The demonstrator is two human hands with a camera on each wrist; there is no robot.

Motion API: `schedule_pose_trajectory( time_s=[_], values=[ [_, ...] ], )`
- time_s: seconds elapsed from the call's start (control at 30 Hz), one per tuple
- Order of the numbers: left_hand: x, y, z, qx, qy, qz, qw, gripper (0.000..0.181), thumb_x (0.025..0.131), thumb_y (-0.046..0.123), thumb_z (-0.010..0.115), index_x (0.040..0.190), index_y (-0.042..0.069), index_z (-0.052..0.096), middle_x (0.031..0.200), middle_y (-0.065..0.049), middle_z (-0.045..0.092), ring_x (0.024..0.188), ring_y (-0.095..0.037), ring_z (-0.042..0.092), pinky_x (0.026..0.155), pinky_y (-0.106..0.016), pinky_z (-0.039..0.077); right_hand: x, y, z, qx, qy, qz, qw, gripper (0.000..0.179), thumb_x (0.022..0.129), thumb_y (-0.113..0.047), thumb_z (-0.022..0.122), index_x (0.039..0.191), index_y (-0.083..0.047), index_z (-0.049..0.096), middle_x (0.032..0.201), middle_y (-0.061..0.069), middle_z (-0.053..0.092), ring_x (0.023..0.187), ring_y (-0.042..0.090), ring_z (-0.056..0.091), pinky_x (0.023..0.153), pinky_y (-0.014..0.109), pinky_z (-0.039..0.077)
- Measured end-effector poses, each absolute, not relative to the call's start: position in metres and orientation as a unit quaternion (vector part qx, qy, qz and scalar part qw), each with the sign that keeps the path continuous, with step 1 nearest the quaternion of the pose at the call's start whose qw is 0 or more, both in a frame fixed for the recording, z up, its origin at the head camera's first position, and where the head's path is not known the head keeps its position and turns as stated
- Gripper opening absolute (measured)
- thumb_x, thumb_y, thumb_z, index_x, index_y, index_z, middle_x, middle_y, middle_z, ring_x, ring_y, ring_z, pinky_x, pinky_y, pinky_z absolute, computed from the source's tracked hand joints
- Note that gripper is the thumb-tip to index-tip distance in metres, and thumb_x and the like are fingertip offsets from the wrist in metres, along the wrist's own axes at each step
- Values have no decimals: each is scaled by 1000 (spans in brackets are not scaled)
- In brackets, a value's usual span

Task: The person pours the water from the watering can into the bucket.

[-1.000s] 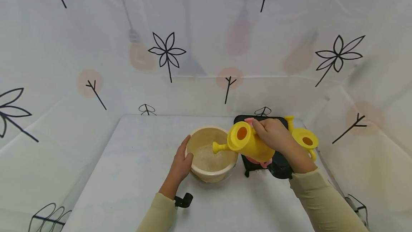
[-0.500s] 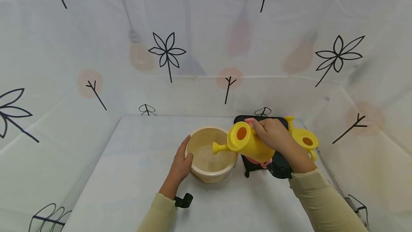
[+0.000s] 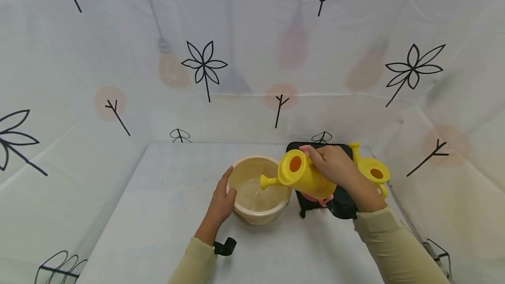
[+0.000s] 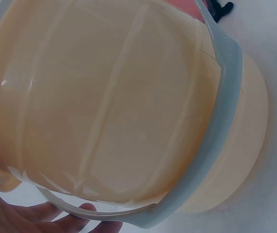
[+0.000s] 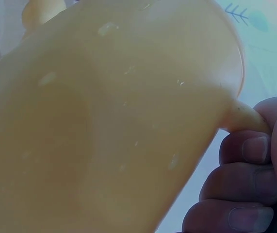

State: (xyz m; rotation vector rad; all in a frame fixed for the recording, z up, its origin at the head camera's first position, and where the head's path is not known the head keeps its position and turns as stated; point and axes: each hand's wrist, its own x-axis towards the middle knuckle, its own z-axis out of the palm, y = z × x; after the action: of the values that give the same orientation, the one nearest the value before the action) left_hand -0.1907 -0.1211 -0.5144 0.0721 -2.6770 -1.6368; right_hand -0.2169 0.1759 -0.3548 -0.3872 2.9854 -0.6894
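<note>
A cream round basin stands on the white table. My left hand grips its left rim, thumb over the edge and fingers outside; in the left wrist view, fingertips show beneath the pale rim. My right hand holds a yellow watering can by its handle, its fingers curled round it in the right wrist view. The can tilts left, its spout over the basin's inside. Ripples or bubbles show on the basin's floor near the spout, and much of the can's handle is hidden by the hand.
A second yellow watering can stands at the right, behind my right wrist. Behind the tilted can lies a black mat or tray, with pink pieces partly covered. A white patterned cloth hangs behind the table.
Both hands, the can and the basin keep nearly the same places. Ripples inside the basin differ slightly, and the whole head view has shifted by a few pixels.
</note>
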Motion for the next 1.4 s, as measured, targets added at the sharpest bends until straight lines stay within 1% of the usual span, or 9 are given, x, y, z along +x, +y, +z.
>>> schedule_pose_trajectory(
  time_s=[0.2,0.43,1.4],
  values=[
    [-190,-121,-514,19,-851,-524,2,65,84,13,36,139,45,22,147,12,27,138,-15,23,111,-45,24,-217,176,-354,-126,967,-219,25,62,93,-54,24,57,-14,55,52,0,46,57,15,47,51,24,40],
    [-192,-121,-517,23,-851,-524,1,66,84,13,36,138,48,21,147,12,27,138,-15,24,111,-45,24,-218,175,-353,-133,967,-216,18,59,95,-49,27,60,-13,57,54,1,47,58,16,46,52,24,39],
    [-190,-121,-514,25,-848,-529,-3,66,84,14,36,137,49,20,148,12,25,138,-14,22,112,-45,23,-218,172,-351,-126,968,-216,25,57,95,-47,27,60,-12,57,55,2,47,60,16,46,52,24,39]
  ],
)
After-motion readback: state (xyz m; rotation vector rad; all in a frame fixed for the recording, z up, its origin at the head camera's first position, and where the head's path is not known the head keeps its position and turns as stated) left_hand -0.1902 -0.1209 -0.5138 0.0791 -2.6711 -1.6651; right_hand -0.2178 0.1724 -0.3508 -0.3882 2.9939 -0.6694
